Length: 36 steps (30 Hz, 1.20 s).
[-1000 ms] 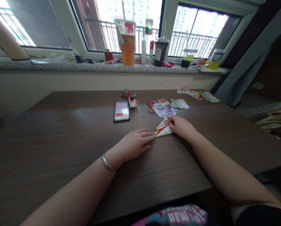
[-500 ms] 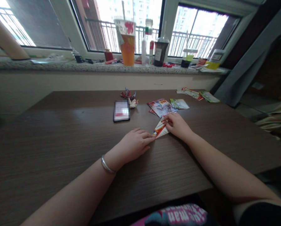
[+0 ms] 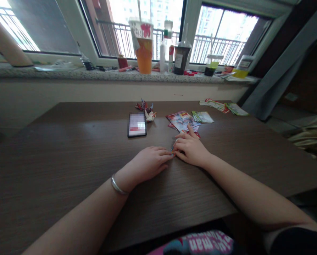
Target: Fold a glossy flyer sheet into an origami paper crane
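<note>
My left hand (image 3: 149, 164) lies flat on the dark wooden table (image 3: 68, 159), fingertips pressing the near corner of a folded printed paper (image 3: 173, 149). My right hand (image 3: 189, 148) lies over that paper with fingers stretched flat, hiding nearly all of it. Only a small coloured edge shows between the two hands. A silver bracelet (image 3: 117, 186) circles my left wrist.
A phone (image 3: 137, 124) lies beyond my left hand. Small folded paper figures (image 3: 145, 108) sit behind it. Printed leaflets (image 3: 183, 120) and more sheets (image 3: 222, 105) lie to the right. Cups and bottles (image 3: 144, 46) line the window sill. The table's edge runs close to my body.
My right hand has slid left and down over the folded paper, flattening it. The paper, a visible triangle before, is now mostly covered. My left hand stays put.
</note>
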Each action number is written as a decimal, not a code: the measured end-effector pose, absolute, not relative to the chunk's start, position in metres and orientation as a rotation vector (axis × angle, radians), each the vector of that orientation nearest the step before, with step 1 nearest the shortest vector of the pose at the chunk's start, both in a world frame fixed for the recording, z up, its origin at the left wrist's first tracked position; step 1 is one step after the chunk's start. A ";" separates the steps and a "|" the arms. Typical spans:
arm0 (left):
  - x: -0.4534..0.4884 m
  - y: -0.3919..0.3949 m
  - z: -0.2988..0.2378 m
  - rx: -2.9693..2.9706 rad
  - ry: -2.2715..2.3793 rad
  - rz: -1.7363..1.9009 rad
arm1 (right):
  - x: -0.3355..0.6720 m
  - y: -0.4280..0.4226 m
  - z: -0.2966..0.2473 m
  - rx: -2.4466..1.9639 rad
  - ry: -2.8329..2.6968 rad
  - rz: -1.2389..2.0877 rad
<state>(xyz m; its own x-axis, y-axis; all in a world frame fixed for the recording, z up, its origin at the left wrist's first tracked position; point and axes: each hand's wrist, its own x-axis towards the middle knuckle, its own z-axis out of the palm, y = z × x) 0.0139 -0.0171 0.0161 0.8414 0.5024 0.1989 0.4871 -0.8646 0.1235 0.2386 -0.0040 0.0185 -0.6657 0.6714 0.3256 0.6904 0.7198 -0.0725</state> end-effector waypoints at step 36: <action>0.019 -0.022 0.022 3.059 0.921 0.205 | 0.239 0.016 0.005 -1.250 -2.532 0.150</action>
<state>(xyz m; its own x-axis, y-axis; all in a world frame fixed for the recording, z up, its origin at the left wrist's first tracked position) 0.0191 -0.0215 0.0222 0.8264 0.5455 0.1396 0.5531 -0.8329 -0.0199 0.2394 0.0161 0.0047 -0.5697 0.7889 0.2306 0.7560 0.6130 -0.2295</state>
